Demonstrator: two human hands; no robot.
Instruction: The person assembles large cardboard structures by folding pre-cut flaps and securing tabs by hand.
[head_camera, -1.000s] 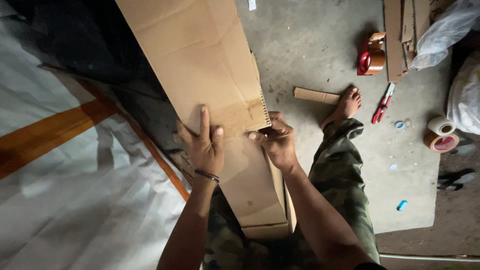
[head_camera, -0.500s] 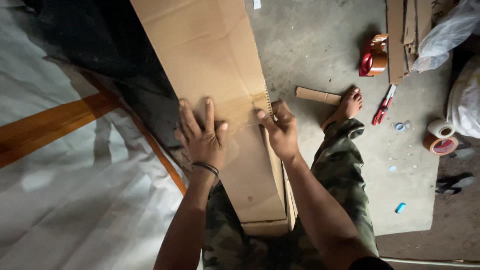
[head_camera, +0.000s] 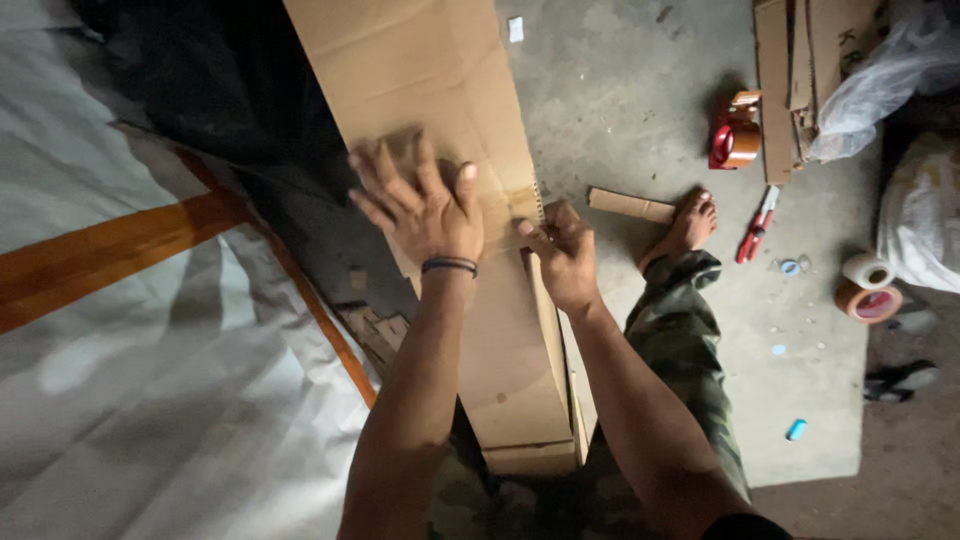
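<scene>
**Hands on a long cardboard sheet, floor level**

The left hand (head_camera: 420, 205) lies flat on the cardboard sheet (head_camera: 430, 90), palm down, fingers spread apart and pointing away from the person. A dark band sits at its wrist. The right hand (head_camera: 562, 250) is closed, fingers curled together at the sheet's right edge; a small object seems to be pinched in the grip, but it is too hidden to identify. The fist touches the edge just beside the left hand's thumb.

The cardboard sheet is long and narrow. It runs from the top of the view down to the person's lap, lying over the legs, with a folded strip along its lower right side.

Right of the sheet, a bare foot (head_camera: 688, 228) rests on the concrete floor (head_camera: 620, 100). A short cardboard strip (head_camera: 630, 205) lies just beside the toes. Farther right lie a red tape dispenser (head_camera: 735, 135), a red-handled cutter (head_camera: 757, 222) and two tape rolls (head_camera: 868, 288). Stacked cardboard pieces (head_camera: 790, 70) and a clear plastic bag (head_camera: 880, 80) occupy the upper right corner.

Left of the sheet, a white sheet with an orange band (head_camera: 110, 260) covers the floor.
</scene>
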